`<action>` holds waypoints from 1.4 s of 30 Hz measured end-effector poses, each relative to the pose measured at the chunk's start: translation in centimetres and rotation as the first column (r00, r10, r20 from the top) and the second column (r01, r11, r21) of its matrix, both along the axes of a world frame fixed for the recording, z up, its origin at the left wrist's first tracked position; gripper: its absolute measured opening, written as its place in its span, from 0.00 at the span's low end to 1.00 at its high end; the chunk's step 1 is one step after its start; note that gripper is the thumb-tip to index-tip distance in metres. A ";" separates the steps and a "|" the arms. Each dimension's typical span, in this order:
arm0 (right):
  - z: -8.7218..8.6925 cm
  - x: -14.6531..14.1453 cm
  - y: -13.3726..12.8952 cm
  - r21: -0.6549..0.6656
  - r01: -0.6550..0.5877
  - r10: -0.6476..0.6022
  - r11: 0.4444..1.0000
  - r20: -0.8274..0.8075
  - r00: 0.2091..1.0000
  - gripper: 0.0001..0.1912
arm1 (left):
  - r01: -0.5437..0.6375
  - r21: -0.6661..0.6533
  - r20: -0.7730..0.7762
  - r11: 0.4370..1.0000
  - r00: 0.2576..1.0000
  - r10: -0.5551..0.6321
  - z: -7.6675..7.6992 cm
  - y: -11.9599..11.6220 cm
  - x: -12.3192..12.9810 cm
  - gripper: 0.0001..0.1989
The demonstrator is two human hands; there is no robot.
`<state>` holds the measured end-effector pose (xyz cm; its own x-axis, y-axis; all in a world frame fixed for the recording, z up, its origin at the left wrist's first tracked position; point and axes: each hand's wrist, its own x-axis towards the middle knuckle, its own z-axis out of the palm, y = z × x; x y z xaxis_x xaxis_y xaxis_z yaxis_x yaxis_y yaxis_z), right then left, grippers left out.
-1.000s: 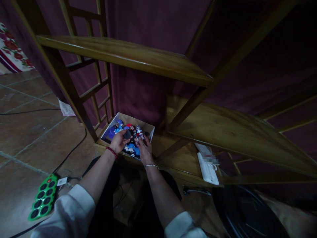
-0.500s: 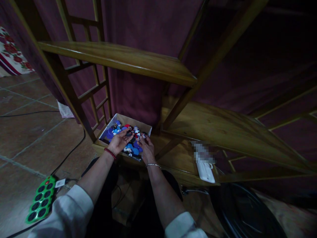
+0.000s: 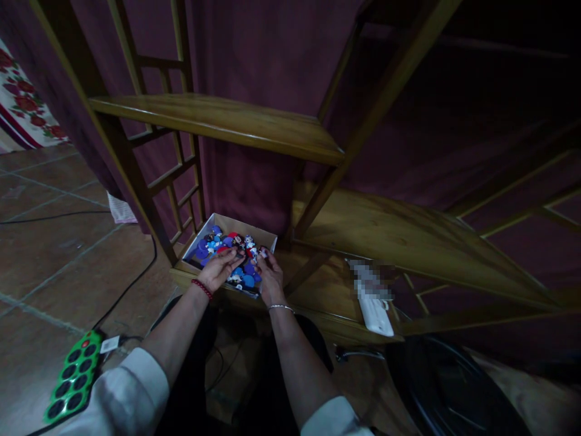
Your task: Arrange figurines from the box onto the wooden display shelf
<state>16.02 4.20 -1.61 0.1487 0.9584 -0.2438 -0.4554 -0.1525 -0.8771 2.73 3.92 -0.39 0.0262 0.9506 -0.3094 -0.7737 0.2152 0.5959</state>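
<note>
A shallow white cardboard box (image 3: 200, 232) holds a jumble of small figurines (image 3: 213, 242) and round pieces in blue, purple, red and black. Over its near side, my left hand (image 3: 220, 268) has its fingers drawn together at the tips. Something small and dark shows there, too unclear to name. My right hand (image 3: 271, 278), at the box's right side, pinches a small pale figurine (image 3: 262, 252) between thumb and fingers. Other figurines lie just beyond both hands, and the fingers hide part of the contents.
The box stands on the low board of a wooden shelf (image 3: 218, 118) with a lattice side. A white packet (image 3: 376, 315) lies further right. On the floor are a green power strip (image 3: 72, 378) with cables, and a black round object (image 3: 449, 387) at lower right.
My left hand's spread fingers have closed together at the tips. The right hand stays by the box's right side with the figurine. The view has shifted slightly.
</note>
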 end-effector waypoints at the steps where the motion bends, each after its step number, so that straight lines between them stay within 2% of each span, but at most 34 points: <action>1: 0.0 0.2 0.0 -0.004 -0.001 0.001 1.000 -0.003 1.000 0.27 | -0.004 0.000 -0.003 1.000 1.000 0.004 0.0 0.0 0.1 0.07; 7: 0.1 0.1 0.2 0.002 -0.004 0.005 1.000 -0.069 0.998 0.26 | -0.020 0.021 0.035 1.000 0.999 0.019 -0.2 -0.1 0.4 0.08; 13: 0.1 -0.3 0.5 0.005 -0.058 0.058 0.998 -0.175 0.983 0.23 | -0.056 -0.058 0.040 0.997 0.997 0.059 -0.3 0.3 0.7 0.06; 17: 0.0 -0.4 0.7 0.021 -0.095 0.098 0.995 -0.195 0.976 0.19 | -0.023 -0.067 0.051 0.997 0.998 0.026 -0.6 0.6 1.0 0.06; 24: -0.3 -0.5 0.9 -0.068 -0.031 0.028 0.997 -0.040 0.999 0.21 | 0.018 -0.086 0.038 0.996 0.999 -0.015 -1.1 0.6 1.2 0.10; 32: -0.1 -0.6 0.6 -0.061 -0.001 0.008 0.998 0.107 0.994 0.26 | 0.028 -0.100 0.097 0.995 0.995 -0.019 -0.7 0.3 1.7 0.12; 42: -0.7 -1.1 0.0 -0.041 0.000 0.006 0.999 0.139 0.990 0.26 | 0.075 -0.123 0.145 0.990 0.988 -0.057 -0.8 -0.7 1.2 0.16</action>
<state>14.93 4.20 -2.33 0.1814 0.9486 -0.2594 -0.3285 -0.1902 -0.9252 3.96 3.19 -1.15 0.1397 0.8983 -0.4165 -0.8294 0.3359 0.4464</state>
